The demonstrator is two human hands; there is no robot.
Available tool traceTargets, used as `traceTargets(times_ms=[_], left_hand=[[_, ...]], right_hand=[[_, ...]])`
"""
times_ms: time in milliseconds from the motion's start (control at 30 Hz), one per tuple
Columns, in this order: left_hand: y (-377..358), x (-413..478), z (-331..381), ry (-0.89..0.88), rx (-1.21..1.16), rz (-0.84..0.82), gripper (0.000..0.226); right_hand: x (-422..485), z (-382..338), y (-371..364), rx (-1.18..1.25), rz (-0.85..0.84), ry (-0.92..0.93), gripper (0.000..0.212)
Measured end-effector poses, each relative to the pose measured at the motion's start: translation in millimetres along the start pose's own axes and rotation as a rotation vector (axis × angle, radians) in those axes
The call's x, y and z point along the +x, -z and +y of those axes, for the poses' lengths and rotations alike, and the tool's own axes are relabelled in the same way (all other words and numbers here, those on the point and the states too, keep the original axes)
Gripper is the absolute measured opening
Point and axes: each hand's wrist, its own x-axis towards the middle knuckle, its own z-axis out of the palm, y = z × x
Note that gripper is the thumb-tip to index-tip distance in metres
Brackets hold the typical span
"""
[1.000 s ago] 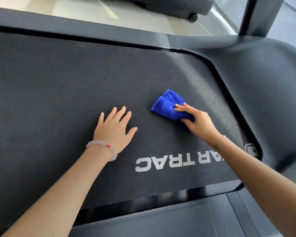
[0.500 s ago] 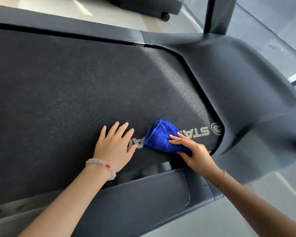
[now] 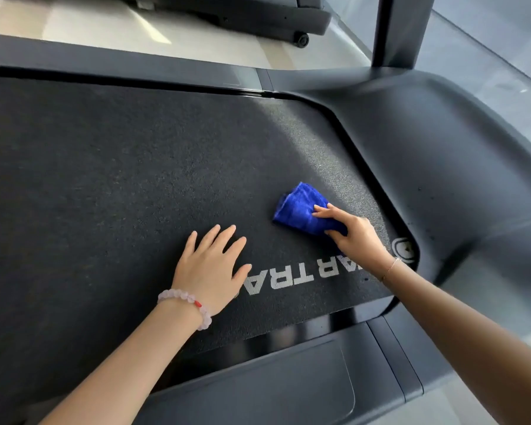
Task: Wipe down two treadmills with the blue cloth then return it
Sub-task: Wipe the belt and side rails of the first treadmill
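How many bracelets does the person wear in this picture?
2. A pale pink bead bracelet is on the left wrist, and a thin gold chain bracelet is on the right wrist. Both forearms are bare, so none seems hidden.

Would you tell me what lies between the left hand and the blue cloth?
Only bare treadmill belt, seen in the head view, separates left hand and blue cloth.

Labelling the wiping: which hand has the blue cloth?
The right hand grips the blue cloth; the left hand, wearing the bead bracelet, rests flat on the belt.
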Motion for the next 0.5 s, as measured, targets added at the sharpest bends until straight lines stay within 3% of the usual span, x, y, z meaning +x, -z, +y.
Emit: traceTargets(times_ms=[300,500], left_hand=[[-2,52,-21,-0.038,0.017,0.128,0.047],[2,92,-23,-0.042,0.042,0.164,0.056]], right_hand=[[144,4,3,-0.032,0.043,-0.017,0.045],[224,13,3,-0.033,0.098,-0.1,0.047]])
